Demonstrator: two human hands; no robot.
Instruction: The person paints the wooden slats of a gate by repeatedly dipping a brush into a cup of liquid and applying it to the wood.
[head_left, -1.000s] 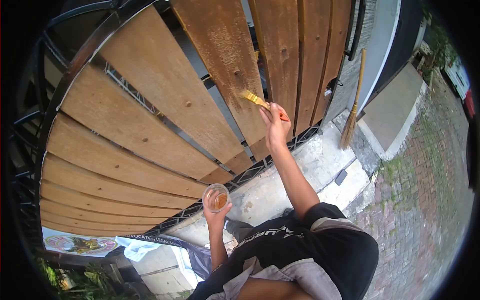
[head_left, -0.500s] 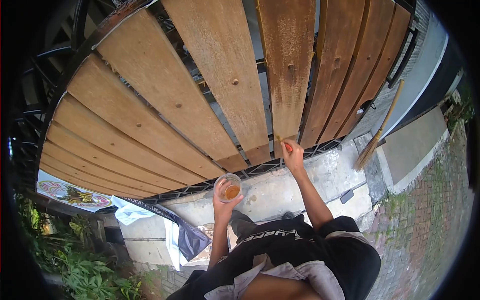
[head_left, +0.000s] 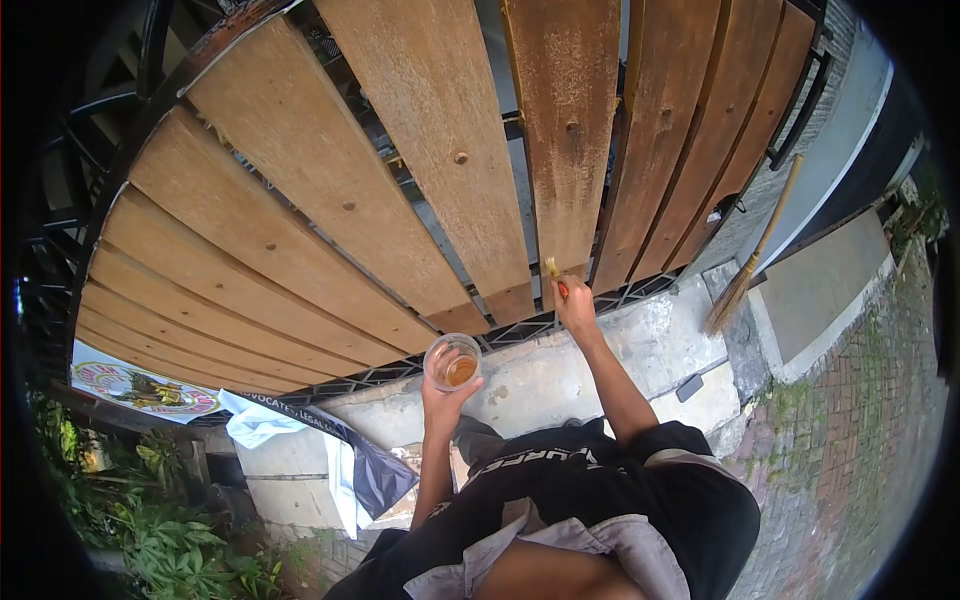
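Observation:
A clear plastic cup [head_left: 437, 352] with amber-brown liquid in the bottom is in my left hand [head_left: 447, 398], fingers wrapped round its side. My right hand [head_left: 575, 304] grips a small paintbrush [head_left: 551, 267] by its red handle. The pale bristles point up and overlap the lower part of a wooden slat [head_left: 572, 200], which is dark brown and patchy above and lighter near the bristles. To the right, the slats [head_left: 672, 130] are a deeper reddish brown. Paler tan slats [head_left: 425, 130] stand to the left, some with darker bottom ends.
Below the slatted gate runs a concrete ledge [head_left: 520, 385] with a dark flat object [head_left: 690, 388] on it. A broom [head_left: 757, 245] leans at the right by a brick pavement [head_left: 850, 420]. Banners [head_left: 340, 435] hang at lower left above green plants [head_left: 170, 530].
My right hand has moved slightly left and up with the brush, whose bristles now point more upward. The cup in my left hand has shifted slightly up as the view moved a little.

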